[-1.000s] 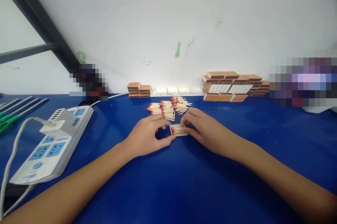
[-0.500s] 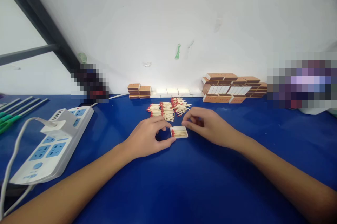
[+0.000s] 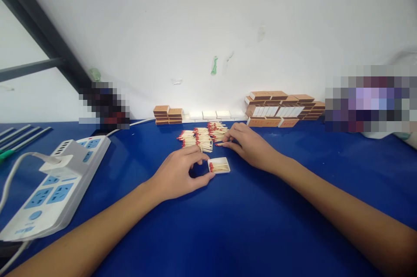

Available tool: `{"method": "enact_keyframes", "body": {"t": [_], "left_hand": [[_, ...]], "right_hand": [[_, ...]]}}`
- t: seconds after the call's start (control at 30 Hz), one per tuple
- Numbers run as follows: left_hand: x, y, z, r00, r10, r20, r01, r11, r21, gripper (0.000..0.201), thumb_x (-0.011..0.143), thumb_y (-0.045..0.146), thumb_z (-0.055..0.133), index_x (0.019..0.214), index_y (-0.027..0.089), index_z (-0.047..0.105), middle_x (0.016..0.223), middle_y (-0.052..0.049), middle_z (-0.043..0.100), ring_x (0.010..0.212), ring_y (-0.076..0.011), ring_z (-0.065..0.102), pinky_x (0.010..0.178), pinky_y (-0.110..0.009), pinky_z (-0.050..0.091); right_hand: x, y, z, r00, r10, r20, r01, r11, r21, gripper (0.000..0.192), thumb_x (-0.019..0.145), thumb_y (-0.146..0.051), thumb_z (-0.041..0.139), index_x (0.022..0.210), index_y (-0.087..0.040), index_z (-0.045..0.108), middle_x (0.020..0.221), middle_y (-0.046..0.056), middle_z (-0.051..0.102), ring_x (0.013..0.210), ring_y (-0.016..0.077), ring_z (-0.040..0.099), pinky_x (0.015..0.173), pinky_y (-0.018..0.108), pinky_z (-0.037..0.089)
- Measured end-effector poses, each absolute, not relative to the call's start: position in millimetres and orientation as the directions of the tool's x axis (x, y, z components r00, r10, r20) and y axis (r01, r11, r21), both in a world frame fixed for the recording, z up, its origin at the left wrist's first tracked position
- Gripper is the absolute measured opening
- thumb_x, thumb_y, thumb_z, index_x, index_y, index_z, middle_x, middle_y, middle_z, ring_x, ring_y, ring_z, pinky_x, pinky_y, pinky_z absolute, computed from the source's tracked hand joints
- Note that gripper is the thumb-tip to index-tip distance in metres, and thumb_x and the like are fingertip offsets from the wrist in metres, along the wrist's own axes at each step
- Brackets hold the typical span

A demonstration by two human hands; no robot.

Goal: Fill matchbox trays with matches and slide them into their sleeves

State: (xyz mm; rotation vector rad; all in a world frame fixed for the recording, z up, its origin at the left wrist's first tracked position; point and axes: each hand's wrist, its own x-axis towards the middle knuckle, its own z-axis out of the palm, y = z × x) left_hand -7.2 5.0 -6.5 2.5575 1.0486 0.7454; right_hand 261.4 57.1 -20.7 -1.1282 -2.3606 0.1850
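A white matchbox tray (image 3: 226, 170) lies on the blue table with red-headed matches (image 3: 220, 167) inside, heads to the left. My left hand (image 3: 180, 170) steadies the tray's left end between thumb and fingers. Behind the tray are heaps of loose matches (image 3: 202, 138). At their right edge my right hand (image 3: 249, 144) is closed in a pinch on a few matches (image 3: 220, 144), whose red heads poke out leftward from the fingertips.
Brown matchboxes are stacked along the wall at left (image 3: 168, 115) and right (image 3: 273, 110). White trays (image 3: 211, 115) line up between them. A power strip (image 3: 61, 194) with a plugged-in white charger (image 3: 60, 157) and cable lies at left. Green-handled rods (image 3: 26, 140) lie farther left.
My right hand has moved from the tray's right edge back to the match heap and now pinches matches. My left hand stays at the tray. The view has shifted slightly.
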Motion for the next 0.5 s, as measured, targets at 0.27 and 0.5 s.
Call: {"method": "enact_keyframes", "body": {"t": [0.27,0.5], "left_hand": [[-5.5,4.2,-3.8,0.604,0.714,0.353,0.57,-0.697,0.435,0.025,0.092,0.039,0.073,0.109,0.021,0.073,0.091,-0.002,0.069,0.074,-0.0157,0.062,0.067,-0.03,0.049],[-6.2,5.0,-6.1,0.597,0.72,0.354,0.571,-0.691,0.442,0.025,0.092,0.04,0.074,0.108,0.021,0.073,0.09,-0.002,0.068,0.074,-0.0155,0.061,0.067,-0.03,0.049]], "right_hand": [[262.8,55.8,-21.9,-0.524,0.775,0.352,0.738,0.62,-0.265,0.018,0.104,-0.025,0.052,0.089,-0.02,0.06,0.098,0.01,0.062,0.094,0.0256,0.056,0.084,0.039,0.049],[264.8,51.9,-18.2,-0.521,0.754,0.401,0.718,0.641,-0.273,0.017,0.106,-0.024,0.048,0.092,-0.02,0.058,0.098,0.01,0.061,0.095,0.0262,0.055,0.084,0.039,0.048]]}}
